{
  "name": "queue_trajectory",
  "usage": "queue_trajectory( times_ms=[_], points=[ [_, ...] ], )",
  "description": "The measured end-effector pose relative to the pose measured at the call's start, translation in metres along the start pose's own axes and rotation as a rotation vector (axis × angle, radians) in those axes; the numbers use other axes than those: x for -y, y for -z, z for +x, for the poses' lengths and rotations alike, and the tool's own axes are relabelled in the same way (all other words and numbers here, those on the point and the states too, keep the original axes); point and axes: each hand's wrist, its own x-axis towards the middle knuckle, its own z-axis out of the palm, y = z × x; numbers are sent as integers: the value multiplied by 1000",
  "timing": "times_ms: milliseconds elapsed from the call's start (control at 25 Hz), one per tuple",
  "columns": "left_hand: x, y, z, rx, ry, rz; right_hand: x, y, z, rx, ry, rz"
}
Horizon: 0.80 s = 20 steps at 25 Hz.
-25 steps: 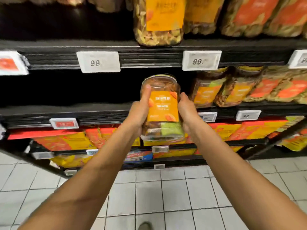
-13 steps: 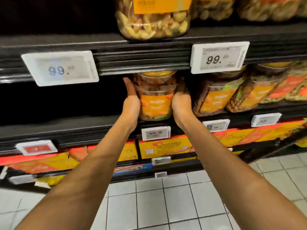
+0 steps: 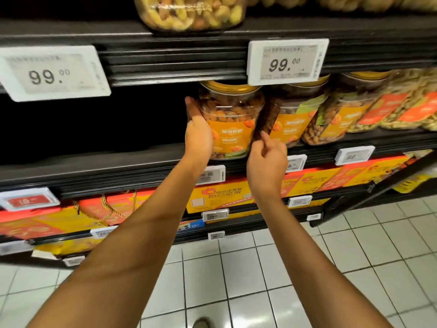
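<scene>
Your jar (image 3: pixel 230 119) stands upright on the middle shelf (image 3: pixel 118 162), a little above the centre of the view, toward 12 o'clock. From your left hand (image 3: pixel 198 138) it sits at 3 o'clock, touching. That hand lies flat against the jar's left wall with its fingers straight and pointing up toward 12, and it grips nothing. From your right hand (image 3: pixel 267 159) the jar is at about 10 o'clock. This hand is half-relaxed, with its outer fingers loosely bent and its index finger (image 3: pixel 264 136) stretched up toward 11. It holds nothing. The thumb tip sits right at the jar's lower right edge (whether it actually touches, I cannot tell).

The jar is clear plastic, round and squat, with a gold lid (image 3: pixel 227 87) tucked just under the shelf edge above. Brown almonds fill it to the shoulder. An orange label (image 3: pixel 233 136) covers the lower front, with white characters across its middle and a green patch at its 5 o'clock corner.

At 3 o'clock of your jar stands a neighbouring jar (image 3: pixel 290 119) with the same orange label. It is tilted and just beside yours. Your index finger points into the gap between them. At 1 o'clock of your jar a white price tag (image 3: pixel 287 61) reads 99.00.
</scene>
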Motion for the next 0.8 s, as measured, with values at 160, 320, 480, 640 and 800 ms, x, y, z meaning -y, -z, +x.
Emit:
queue_trajectory(
  times_ms=[160, 320, 480, 640, 800],
  points=[
    [-13, 9, -22, -4, -68, 208, 8, 16, 4, 148, -113, 0],
    [-18, 49, -78, -99, -120, 377, 19, 40, -15, 231, -199, -137],
    [-30, 133, -198, -4, 53, 289, 57, 56, -91, 507, -145, -204],
    [-37, 233, -321, -240, 91, 176, 91, 38, -199, 949, -34, -214],
    [-23, 335, -442, -595, 142, -97, 123, -4, -350, 1442, -40, -127]
  ],
)
